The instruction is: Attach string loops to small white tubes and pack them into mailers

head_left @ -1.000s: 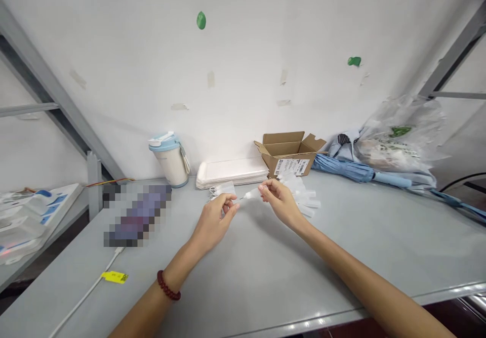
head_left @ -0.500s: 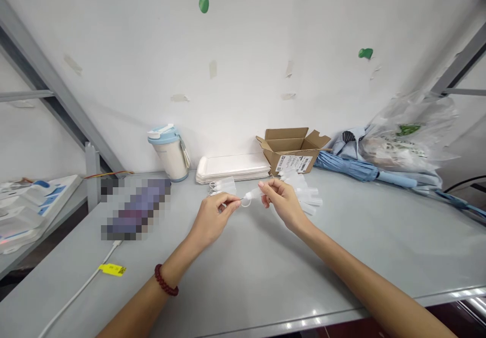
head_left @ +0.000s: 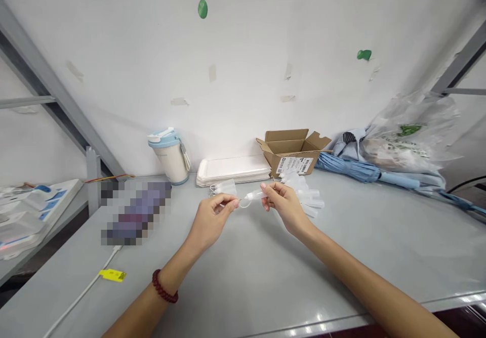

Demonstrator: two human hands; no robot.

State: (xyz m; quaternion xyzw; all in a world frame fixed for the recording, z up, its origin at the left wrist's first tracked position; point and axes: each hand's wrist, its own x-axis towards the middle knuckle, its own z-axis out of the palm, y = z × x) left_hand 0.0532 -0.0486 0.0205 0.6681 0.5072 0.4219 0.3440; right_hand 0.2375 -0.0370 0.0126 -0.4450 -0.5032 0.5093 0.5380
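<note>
My right hand pinches a small translucent plastic squeeze bottle by its body, with the white nozzle end facing left. A thin cap strap loops below the nozzle. At that end, thumb and forefinger of my left hand are closed on a thin, needle-like tip; its far end is hidden by the fingers. Behind my right hand lie several similar bottles, partly covered by it. More small bottles with looped straps rest behind my left hand.
A stack of white trays stands by the wall, between a tumbler and an open cardboard box. Farther right are a folded blue umbrella and a plastic bag. A blurred-out object with a white cable lies left.
My left hand has shifted very slightly left, away from the bottle's nozzle. The bottle stays in my right hand, a little more level. The whole view has tipped slightly.
</note>
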